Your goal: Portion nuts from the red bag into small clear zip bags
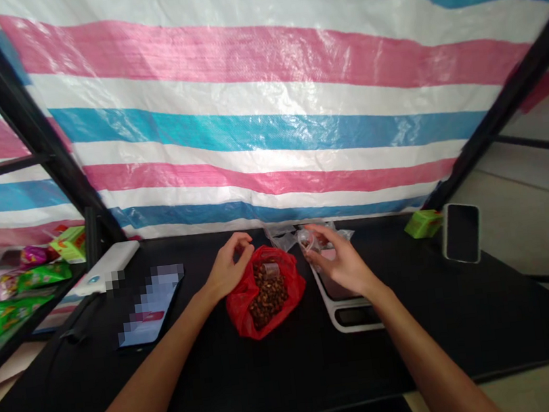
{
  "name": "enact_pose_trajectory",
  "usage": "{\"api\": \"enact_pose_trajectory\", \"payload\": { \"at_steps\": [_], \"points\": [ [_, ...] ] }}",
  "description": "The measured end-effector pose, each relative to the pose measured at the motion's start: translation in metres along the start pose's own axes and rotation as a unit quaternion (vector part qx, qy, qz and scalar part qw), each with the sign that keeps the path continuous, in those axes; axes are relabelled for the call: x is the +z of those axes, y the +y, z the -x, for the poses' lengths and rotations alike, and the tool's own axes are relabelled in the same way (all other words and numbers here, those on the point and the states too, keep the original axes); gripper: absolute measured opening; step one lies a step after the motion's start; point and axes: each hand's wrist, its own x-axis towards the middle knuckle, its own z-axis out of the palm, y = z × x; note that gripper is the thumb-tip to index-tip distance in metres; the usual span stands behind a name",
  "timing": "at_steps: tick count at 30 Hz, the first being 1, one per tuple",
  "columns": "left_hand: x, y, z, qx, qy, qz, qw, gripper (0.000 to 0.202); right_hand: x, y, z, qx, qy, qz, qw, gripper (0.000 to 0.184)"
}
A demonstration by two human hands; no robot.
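Observation:
A red plastic bag (pixel 293 285), its mouth spread wide, holds many small brown pieces (pixel 268 299). Among the pieces lies a small clear plastic cup (pixel 272 271). My left hand (pixel 231 264) hovers at the bag's upper left rim, fingers curved and apart from the thumb, nothing visible between them. My right hand (pixel 337 258) pinches a small clear plastic bag (pixel 307 238) with something brownish inside. That hand is above a white and grey digital scale (pixel 339 314), hiding part of its plate. More clear plastic bags (pixel 282 238) lie behind, near the table's back edge.
A phone (pixel 152 309) and a white power bank (pixel 110 264) with a cable lie on the black table at left. On the right are a green box (pixel 422 223) and a propped phone (pixel 462 233). Striped sheeting (pixel 265 121) hangs behind; snack packets (pixel 39 278) sit far left.

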Motion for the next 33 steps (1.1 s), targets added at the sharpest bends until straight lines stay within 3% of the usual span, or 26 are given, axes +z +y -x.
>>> {"api": "enact_pose_trajectory", "payload": {
  "at_steps": [4,8,16,23,26,29,31,33],
  "points": [
    [0.006,0.014,0.003,0.033,-0.053,0.059,0.996,0.045,0.046,-0.028,-0.028,-0.045,-0.032,-0.109,0.992,0.042],
    [0.014,0.014,0.005,-0.007,-0.051,0.107,0.993,0.043,0.074,-0.037,-0.034,-0.052,-0.066,-0.082,0.993,0.040],
    [0.010,0.009,-0.007,-0.076,0.058,0.166,0.982,0.038,0.068,-0.028,-0.017,-0.076,-0.078,0.050,0.993,0.054],
    [0.009,0.008,-0.008,-0.080,0.060,0.172,0.980,0.040,0.060,-0.036,-0.015,-0.093,-0.158,0.163,0.969,0.037],
    [0.003,0.005,-0.007,-0.065,0.009,0.194,0.979,0.050,0.063,-0.032,-0.012,-0.086,-0.171,0.181,0.965,0.035],
    [-0.005,0.003,-0.004,-0.055,-0.099,0.239,0.964,0.065,0.070,-0.028,-0.011,-0.081,-0.174,0.171,0.966,0.027],
    [-0.009,0.003,-0.002,-0.070,-0.170,0.239,0.953,0.078,0.074,-0.027,-0.010,-0.076,-0.173,0.160,0.969,0.025],
    [-0.011,0.004,0.000,-0.093,-0.202,0.214,0.951,0.076,0.078,-0.026,-0.010,-0.065,-0.167,0.147,0.973,0.024]
  ]
}}
